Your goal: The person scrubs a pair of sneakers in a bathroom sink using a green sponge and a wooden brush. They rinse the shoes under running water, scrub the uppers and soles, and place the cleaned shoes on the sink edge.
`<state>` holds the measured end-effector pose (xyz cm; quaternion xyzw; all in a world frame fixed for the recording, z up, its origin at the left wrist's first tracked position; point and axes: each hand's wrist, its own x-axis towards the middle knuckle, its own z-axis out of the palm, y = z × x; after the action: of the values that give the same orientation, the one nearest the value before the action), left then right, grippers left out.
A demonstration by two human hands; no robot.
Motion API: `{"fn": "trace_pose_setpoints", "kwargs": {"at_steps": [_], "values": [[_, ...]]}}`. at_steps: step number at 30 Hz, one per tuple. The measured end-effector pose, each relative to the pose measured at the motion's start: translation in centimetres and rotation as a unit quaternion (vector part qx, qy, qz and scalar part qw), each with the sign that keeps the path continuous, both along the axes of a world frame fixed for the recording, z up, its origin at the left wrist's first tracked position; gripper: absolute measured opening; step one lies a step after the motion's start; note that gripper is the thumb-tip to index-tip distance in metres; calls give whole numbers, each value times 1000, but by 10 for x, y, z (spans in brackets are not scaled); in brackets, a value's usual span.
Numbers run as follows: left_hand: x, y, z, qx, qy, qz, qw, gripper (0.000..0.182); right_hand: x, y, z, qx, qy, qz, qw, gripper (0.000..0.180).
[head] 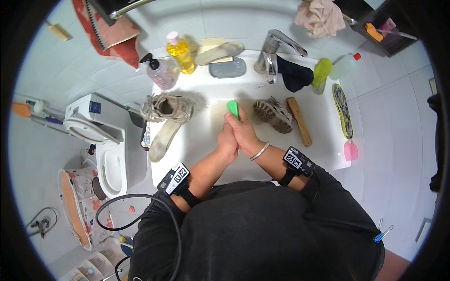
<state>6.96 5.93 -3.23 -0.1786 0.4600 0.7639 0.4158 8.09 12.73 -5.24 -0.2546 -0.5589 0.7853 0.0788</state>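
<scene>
Over the white washbasin [197, 147], my right hand [244, 131] grips a green object [232, 108], perhaps a bar of soap or a brush. My left hand [226, 142] presses against the right one; its fingers are partly hidden, so its hold is unclear. A dirty sneaker [274, 114] lies tilted in the basin right of my hands, beside a wooden brush or paddle [299, 121]. Another worn sneaker [168, 108] stands at the left rim, above a grey-stained insole [165, 140]. Murky water lies around the basin's middle.
Behind the basin are a pump bottle [162, 73], a yellow liquid bottle [181, 52], an insole [219, 52], a soap dish [227, 67], a chrome faucet [270, 56] and a dark cloth [295, 75]. A patterned insole [342, 110] rests on the right rim. A toilet [112, 168] stands left.
</scene>
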Motion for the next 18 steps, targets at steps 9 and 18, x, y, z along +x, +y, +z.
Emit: {"fn": "trace_pose_setpoints", "kwargs": {"at_steps": [9, 18], "values": [[-24, 102, -68, -216, 635, -326, 666, 63, 108, 126, -18, -189, -82, -219, 954, 30], [-11, 113, -84, -211, 819, -425, 323, 55, 151, 178, -31, -216, -77, -229, 946, 28]]}}
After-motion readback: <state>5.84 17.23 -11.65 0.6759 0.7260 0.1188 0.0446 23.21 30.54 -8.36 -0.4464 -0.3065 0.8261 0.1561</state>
